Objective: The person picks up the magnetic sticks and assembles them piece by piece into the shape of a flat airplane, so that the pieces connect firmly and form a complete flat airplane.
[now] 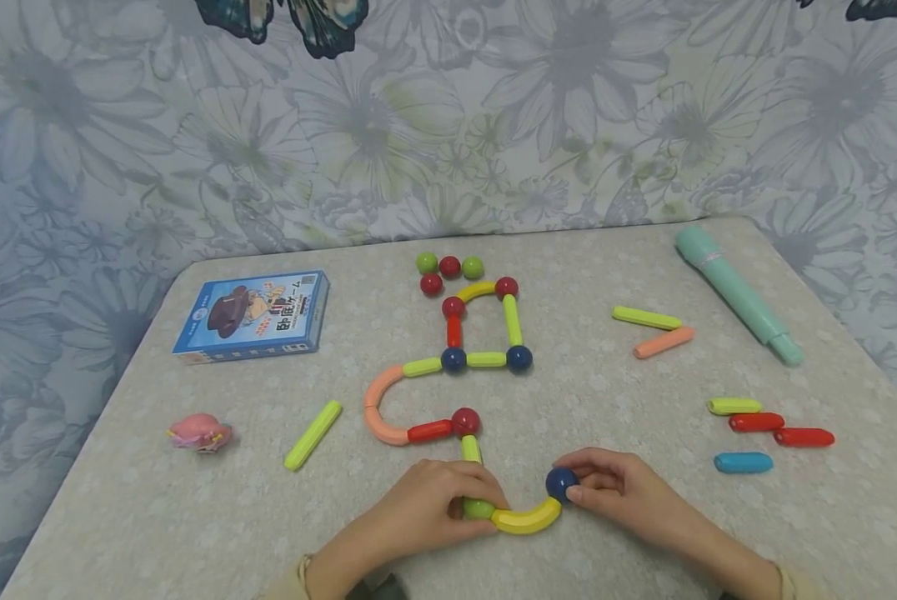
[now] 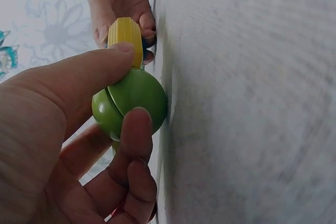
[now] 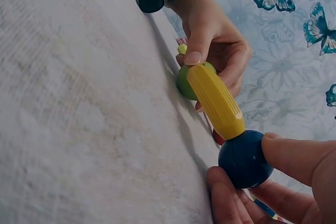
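My left hand (image 1: 437,504) grips a green ball (image 2: 131,103) at the near end of a linked chain of rods and balls, its thumb reaching onto the curved yellow rod (image 1: 527,518). Between thumb and fingers, my right hand (image 1: 628,496) pinches a dark blue ball (image 3: 244,159), which touches the yellow rod's other end. From the green ball a light green rod (image 1: 471,450) runs up to a red ball (image 1: 465,422). Beyond it come a red rod (image 1: 429,431), a peach curve (image 1: 375,404) and a closed loop with two blue balls (image 1: 453,359) at its lower corners.
Loose red and green balls (image 1: 450,267) sit at the back. A blue box (image 1: 253,315), a pink trinket (image 1: 199,432) and a light green rod (image 1: 313,435) lie left. Several loose rods (image 1: 756,422) and a mint green tube (image 1: 741,296) lie right.
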Demonstrator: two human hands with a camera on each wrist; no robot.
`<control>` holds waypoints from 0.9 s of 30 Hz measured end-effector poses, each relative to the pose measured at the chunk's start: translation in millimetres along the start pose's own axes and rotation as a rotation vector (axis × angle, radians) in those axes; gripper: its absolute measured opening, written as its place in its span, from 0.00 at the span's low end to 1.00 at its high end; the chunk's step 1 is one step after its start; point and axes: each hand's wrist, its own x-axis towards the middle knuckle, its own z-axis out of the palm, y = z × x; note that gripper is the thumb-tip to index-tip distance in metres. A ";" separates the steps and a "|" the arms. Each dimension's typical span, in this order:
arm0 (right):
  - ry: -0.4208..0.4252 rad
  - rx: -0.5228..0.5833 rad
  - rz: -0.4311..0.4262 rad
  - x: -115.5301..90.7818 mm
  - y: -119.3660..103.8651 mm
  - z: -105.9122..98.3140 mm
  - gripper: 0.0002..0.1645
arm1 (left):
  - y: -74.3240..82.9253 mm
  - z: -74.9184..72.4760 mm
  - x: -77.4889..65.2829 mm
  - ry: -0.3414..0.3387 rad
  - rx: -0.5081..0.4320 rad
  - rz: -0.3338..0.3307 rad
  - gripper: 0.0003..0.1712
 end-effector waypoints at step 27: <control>-0.034 0.040 -0.029 5.8 -1.4 -5.1 0.25 | 31.4 12.7 22.7 0.039 0.300 0.034 0.36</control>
